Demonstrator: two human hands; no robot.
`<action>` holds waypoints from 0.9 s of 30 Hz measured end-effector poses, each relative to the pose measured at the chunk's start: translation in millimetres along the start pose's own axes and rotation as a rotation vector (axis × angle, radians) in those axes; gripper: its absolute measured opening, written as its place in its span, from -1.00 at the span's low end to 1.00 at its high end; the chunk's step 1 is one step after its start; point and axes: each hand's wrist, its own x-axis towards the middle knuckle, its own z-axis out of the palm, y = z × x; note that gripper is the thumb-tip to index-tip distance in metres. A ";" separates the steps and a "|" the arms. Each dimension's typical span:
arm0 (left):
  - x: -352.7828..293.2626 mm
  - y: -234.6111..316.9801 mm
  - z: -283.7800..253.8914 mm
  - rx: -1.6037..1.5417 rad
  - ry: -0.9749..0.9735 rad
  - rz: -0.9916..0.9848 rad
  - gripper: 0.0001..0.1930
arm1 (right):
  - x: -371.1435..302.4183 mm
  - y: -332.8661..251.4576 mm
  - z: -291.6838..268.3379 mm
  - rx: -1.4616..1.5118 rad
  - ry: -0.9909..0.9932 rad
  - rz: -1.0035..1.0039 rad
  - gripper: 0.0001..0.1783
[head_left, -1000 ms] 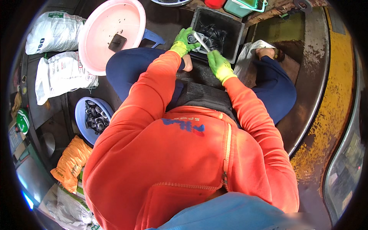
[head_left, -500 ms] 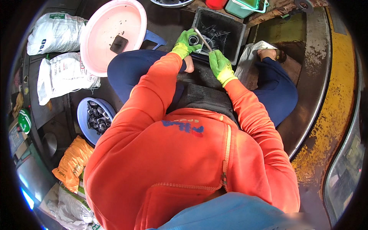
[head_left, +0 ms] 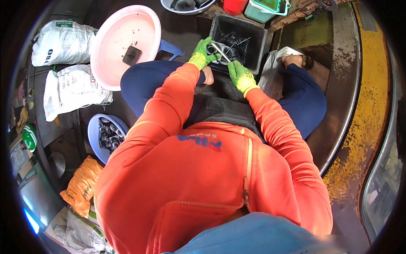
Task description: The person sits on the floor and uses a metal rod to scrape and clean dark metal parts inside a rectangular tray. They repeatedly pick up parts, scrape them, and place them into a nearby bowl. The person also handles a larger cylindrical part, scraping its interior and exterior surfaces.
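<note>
My left hand (head_left: 203, 52), in a green and yellow glove, is closed around a dark round ring-shaped part (head_left: 211, 49). My right hand (head_left: 240, 74), gloved the same way, grips a slim pale rod-like tool (head_left: 222, 52). The tool slants up and left from my right fingers, its far end at the ring part. Whether it is a blade or a plain rod cannot be made out. Both hands are at the near edge of a black rectangular bin (head_left: 261, 47) with thin dark strips and scraps (head_left: 233, 42) in it.
A big pink basin (head_left: 146, 29) holding a dark block stands left, beside a blue stool (head_left: 174, 49). A blue basin (head_left: 94, 137) of dark molded parts sits nearer. White sacks (head_left: 67, 42) and an orange bag (head_left: 82, 186) line the left. A teal container (head_left: 258, 12) stands behind the bin.
The tool's far end has dropped lower across the ring part, and my right hand has shifted slightly down and left. The whole view has also shifted a little.
</note>
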 end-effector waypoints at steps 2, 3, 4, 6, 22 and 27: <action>-2.2 2.9 0.5 0.078 -0.020 0.029 -0.27 | 1.7 -1.6 1.0 -0.029 -0.023 0.034 -0.53; -1.7 5.7 -0.5 0.014 -0.050 0.006 -0.27 | 3.0 -4.5 -0.2 -0.063 -0.042 0.068 -0.53; 1.3 9.5 -3.8 -0.057 -0.071 -0.046 -0.27 | 2.3 -8.3 -3.7 -0.059 -0.011 0.067 -0.56; 6.6 22.1 -12.0 0.068 -0.080 -0.008 -0.30 | -4.0 -18.1 -17.2 0.026 0.077 -0.006 -0.60; 129.8 110.2 21.3 0.585 -1.026 -0.594 -0.60 | -73.7 -15.9 -167.8 1.529 0.342 0.216 -0.63; 67.9 77.0 99.6 0.903 -0.802 -0.414 -0.61 | -74.9 -16.5 -170.9 1.574 0.261 0.173 -0.63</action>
